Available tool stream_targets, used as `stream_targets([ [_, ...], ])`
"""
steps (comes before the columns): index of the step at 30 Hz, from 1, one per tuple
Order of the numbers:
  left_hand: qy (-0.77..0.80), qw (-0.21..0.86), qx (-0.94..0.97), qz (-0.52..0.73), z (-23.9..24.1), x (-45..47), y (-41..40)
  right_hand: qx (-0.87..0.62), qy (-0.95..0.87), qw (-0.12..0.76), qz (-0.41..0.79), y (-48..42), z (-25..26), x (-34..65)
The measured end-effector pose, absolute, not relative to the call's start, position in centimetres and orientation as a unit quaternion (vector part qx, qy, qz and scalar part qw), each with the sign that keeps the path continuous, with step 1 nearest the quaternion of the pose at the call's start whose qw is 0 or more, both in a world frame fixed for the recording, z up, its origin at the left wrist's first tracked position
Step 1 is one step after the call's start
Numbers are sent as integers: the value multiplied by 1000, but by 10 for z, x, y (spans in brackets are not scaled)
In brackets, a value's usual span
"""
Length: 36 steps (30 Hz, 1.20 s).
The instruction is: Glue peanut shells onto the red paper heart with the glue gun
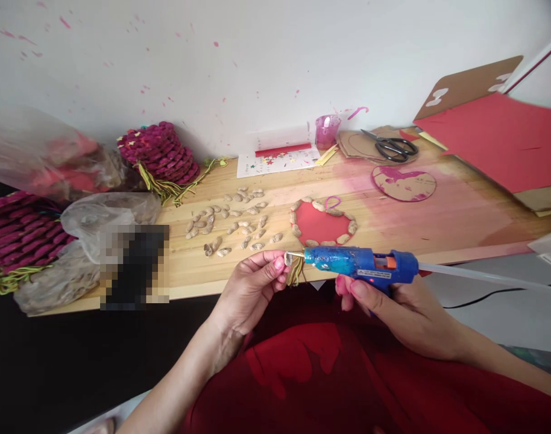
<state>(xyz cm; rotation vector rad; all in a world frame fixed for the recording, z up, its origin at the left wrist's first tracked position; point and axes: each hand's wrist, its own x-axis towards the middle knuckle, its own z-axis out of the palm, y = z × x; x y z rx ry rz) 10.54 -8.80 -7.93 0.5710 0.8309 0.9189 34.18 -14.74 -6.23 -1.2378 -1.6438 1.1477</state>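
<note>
right hand (413,313): wrapped around a blue glue gun (348,264), which points toward the left hand (246,292)
left hand: fingertips pinching one peanut (288,259), held up at the gun's nozzle (297,254)
glue stick (474,275): sticking out behind the gun, above the right wrist
red heart (323,223): flat on the table (182,274), just past the gun, with edge peanuts (352,227) along its outline
loose peanuts (245,224): scattered beyond the left hand
cardboard piece (404,185): pink-stained, beyond the right hand
scissors (395,149): farther past the right hand, on more cardboard (354,147)
pink cup (327,132): farthest, beyond the heart
purple bundle (160,154): well beyond the left hand, off to its left
</note>
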Motion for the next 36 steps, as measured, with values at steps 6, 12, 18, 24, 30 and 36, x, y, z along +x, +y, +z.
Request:
stream_targets([
  [6, 385, 776, 256, 429, -79, 105, -89, -479, -647, 393, 444, -145, -61, 342],
  [12, 381, 778, 255, 430, -80, 105, -88, -482, -652, 392, 435, -145, -61, 343],
  [18, 386, 774, 251, 435, -80, 105, -88, -479, -649, 401, 434, -148, -65, 345],
  [24, 389, 773, 253, 433, -79, 106, -89, -487, -640, 397, 441, -147, -66, 344],
  [30, 393, 764, 254, 445, -79, 106, -89, -495, -643, 389, 436, -149, -67, 345],
  [36, 384, 766, 228, 462, -80, 105, -89, -492, -675, 371, 407, -149, -61, 343],
])
